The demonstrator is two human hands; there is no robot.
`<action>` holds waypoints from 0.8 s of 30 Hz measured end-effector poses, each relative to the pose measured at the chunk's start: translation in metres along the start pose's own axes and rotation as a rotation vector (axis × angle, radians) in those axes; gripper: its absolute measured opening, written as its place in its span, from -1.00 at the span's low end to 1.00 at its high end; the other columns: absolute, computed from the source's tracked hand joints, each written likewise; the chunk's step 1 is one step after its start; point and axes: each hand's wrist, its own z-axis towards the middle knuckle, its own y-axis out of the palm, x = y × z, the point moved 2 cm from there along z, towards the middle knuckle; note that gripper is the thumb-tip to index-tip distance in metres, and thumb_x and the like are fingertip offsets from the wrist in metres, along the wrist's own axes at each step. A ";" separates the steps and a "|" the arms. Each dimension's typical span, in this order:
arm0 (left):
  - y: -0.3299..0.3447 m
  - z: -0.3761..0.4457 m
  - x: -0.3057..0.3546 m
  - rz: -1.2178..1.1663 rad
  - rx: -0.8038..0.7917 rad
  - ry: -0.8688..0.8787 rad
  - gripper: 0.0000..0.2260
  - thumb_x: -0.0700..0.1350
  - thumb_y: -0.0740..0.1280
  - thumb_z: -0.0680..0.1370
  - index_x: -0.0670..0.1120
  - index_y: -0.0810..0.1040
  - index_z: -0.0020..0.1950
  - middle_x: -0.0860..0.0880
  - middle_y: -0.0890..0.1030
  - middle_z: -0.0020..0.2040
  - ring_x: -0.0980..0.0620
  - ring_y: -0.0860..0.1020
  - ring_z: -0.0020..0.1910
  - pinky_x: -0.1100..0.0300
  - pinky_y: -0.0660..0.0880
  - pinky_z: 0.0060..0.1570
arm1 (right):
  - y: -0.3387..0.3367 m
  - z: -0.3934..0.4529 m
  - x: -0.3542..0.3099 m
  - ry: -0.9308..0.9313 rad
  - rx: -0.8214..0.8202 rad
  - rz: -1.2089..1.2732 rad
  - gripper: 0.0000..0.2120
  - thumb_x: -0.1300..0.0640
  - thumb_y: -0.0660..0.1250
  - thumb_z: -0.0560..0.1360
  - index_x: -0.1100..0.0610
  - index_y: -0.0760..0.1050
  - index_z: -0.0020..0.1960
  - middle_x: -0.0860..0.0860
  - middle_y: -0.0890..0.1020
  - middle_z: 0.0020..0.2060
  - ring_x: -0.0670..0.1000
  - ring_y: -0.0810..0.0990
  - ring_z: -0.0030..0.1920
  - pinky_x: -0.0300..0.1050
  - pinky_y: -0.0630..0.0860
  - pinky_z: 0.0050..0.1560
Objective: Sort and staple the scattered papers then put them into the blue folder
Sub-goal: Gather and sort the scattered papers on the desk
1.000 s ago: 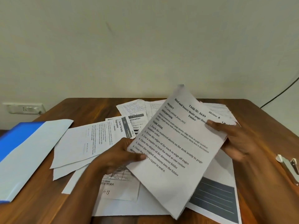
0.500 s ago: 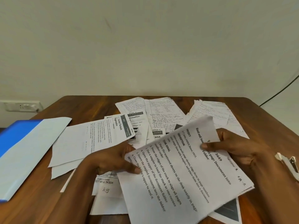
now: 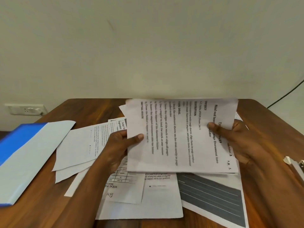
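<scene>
I hold a thin bundle of printed sheets (image 3: 177,139) above the wooden table (image 3: 271,122), its text running sideways. My left hand (image 3: 120,145) grips the bundle's left edge, thumb on top. At the right edge my right hand (image 3: 236,137) pinches it, thumb over the heading. Loose papers (image 3: 148,199) lie scattered under and around the bundle, one with a dark grey block (image 3: 212,198). The blue folder (image 3: 24,153) lies at the table's left edge. A white stapler (image 3: 294,165) shows partly at the right edge of view.
A wall socket (image 3: 24,109) sits on the wall at the left. A dark cable (image 3: 286,94) runs down the wall at the right. More sheets (image 3: 79,148) overlap between the folder and my left arm.
The bundle has turned from slanted to sideways and been lifted towards the table's far side. Both hands kept their hold and rose with it.
</scene>
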 end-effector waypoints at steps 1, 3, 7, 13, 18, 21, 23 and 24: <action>0.005 -0.001 -0.003 0.000 -0.015 0.030 -0.60 -0.17 0.52 0.45 -0.14 0.65 0.29 -0.09 0.74 0.19 -0.13 0.71 0.18 0.00 0.65 0.11 | 0.003 0.001 0.001 -0.047 0.050 0.019 -0.59 0.10 0.57 0.37 0.17 0.65 0.19 0.15 0.75 0.10 0.22 0.74 0.09 0.17 0.64 0.17; 0.014 -0.001 -0.010 0.008 -0.020 0.105 -0.57 -0.20 0.52 0.48 -0.13 0.62 0.35 -0.08 0.72 0.23 -0.10 0.69 0.23 -0.03 0.58 0.23 | 0.008 0.001 0.002 -0.123 0.118 0.023 -0.68 0.14 0.51 0.41 0.10 0.66 0.16 0.07 0.76 0.07 0.17 0.74 0.10 0.08 0.66 0.17; 0.019 -0.003 -0.015 0.072 0.067 0.178 -0.65 -0.20 0.49 0.54 -0.11 0.64 0.33 -0.02 0.75 0.17 -0.04 0.72 0.15 0.01 0.65 0.19 | 0.016 -0.002 0.005 -0.182 0.142 0.023 -0.73 0.13 0.47 0.45 0.08 0.65 0.15 0.00 0.77 0.04 0.11 0.76 0.05 0.00 0.71 0.06; 0.017 -0.003 -0.018 0.145 0.164 0.208 -0.51 -0.07 0.63 0.32 0.04 0.60 0.21 0.11 0.76 0.08 0.04 0.73 0.05 0.12 0.67 0.02 | 0.027 -0.005 0.011 -0.209 0.180 -0.060 -0.72 0.01 0.48 0.43 0.02 0.65 0.13 -0.05 0.77 0.02 0.07 0.76 0.02 0.14 0.68 0.07; 0.015 -0.002 -0.019 0.162 0.197 0.263 -0.57 -0.02 0.57 0.39 0.06 0.60 0.24 0.17 0.75 0.07 0.08 0.73 0.06 0.14 0.67 0.03 | 0.033 -0.005 0.015 -0.217 0.162 -0.063 -0.77 0.01 0.47 0.43 -0.03 0.64 0.08 -0.08 0.78 -0.01 0.06 0.77 -0.01 0.03 0.72 -0.03; 0.013 0.002 -0.023 0.202 0.211 0.248 -0.69 -0.17 0.56 0.49 0.13 0.59 0.12 0.27 0.74 -0.05 0.22 0.71 -0.01 0.24 0.64 0.00 | 0.036 -0.003 0.023 -0.200 0.137 -0.120 -0.82 0.05 0.47 0.48 -0.08 0.62 0.07 -0.22 0.76 -0.09 -0.06 0.76 -0.06 -0.18 0.68 -0.14; 0.012 0.004 -0.027 0.210 0.207 0.237 -0.69 -0.21 0.55 0.51 0.14 0.61 0.12 0.24 0.73 -0.02 0.19 0.72 0.02 0.23 0.65 0.01 | 0.036 -0.001 0.030 -0.183 0.135 -0.137 -0.82 0.08 0.48 0.51 -0.11 0.59 0.07 -0.30 0.74 -0.13 -0.12 0.75 -0.06 -0.25 0.67 -0.16; 0.012 0.004 -0.028 0.202 0.212 0.237 -0.68 -0.21 0.55 0.51 0.14 0.61 0.12 0.22 0.74 0.00 0.16 0.72 0.03 0.22 0.66 0.03 | 0.036 0.000 0.032 -0.173 0.142 -0.140 -0.80 0.06 0.48 0.50 -0.12 0.59 0.08 -0.30 0.74 -0.11 -0.11 0.75 -0.04 -0.22 0.68 -0.13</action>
